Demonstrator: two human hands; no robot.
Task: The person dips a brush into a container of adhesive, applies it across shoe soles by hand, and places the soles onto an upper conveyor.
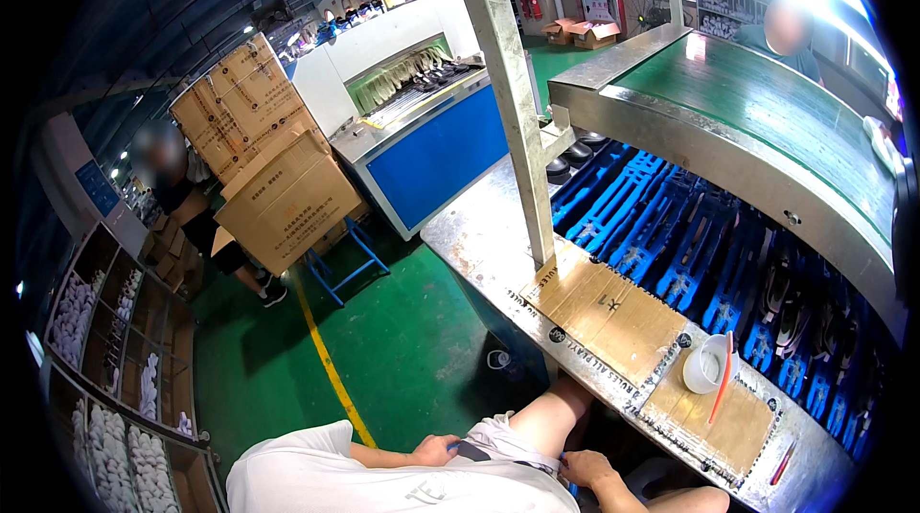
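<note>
My left hand (436, 451) rests at my lap with its fingers curled. A bit of blue shows at its fingertips, too small to name. My right hand (587, 468) is closed at the other side of my lap, also with a little blue below it; what it grips is hidden. A dark strap or band (474, 453) lies across the light shorts between them. To the right, a white cup (704, 369) stands on a cardboard sheet (613, 307) on the metal bench, with an orange-handled brush (721, 388) leaning across it. A red pen-like tool (783, 464) lies near the bench corner.
Blue racks (671, 235) holding dark shoe parts run beneath a green conveyor belt (747, 82). A metal post (517, 111) rises from the bench. Cartons (287, 202) on a blue stand (347, 264), a blue-white machine (441, 154) and shelves (125, 321) stand around. Two people are farther off.
</note>
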